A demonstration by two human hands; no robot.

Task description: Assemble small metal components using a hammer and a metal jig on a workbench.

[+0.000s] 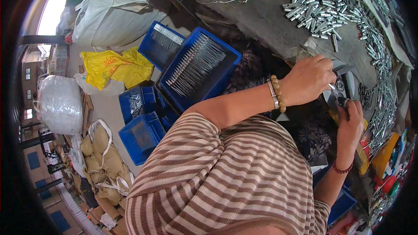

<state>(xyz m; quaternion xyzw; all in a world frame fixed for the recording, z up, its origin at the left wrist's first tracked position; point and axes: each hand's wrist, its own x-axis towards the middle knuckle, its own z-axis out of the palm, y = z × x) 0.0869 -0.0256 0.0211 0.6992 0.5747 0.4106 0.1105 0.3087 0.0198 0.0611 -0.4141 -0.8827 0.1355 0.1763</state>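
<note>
My left hand point(311, 80) pinches a small bright metal piece point(332, 86) between thumb and fingers, one end left exposed toward my right. My right hand point(352, 119) is curled just beside it, its fingertips at a small dark item point(342, 101); I cannot tell whether that item is gripped or is a fingertip cover. Both hands work close together at the bench point(265, 19) edge, which probably keeps the piece steady and in sight.

Loose metal cylinders point(322, 15) lie heaped on the bench beyond my hands — likely placed for easy reach.

Containers, to my left:
- Large blue bin point(225, 77): slim metal rods point(196, 65) laid side by side, presumably to keep them aligned.
- Rear blue bin point(147, 53): similar rods, also in a row.
- Small blue bin point(150, 95): short metal parts point(136, 103), jumbled.
- Front blue bin point(141, 154): contents unclear — only a greyish interior shows.
</note>
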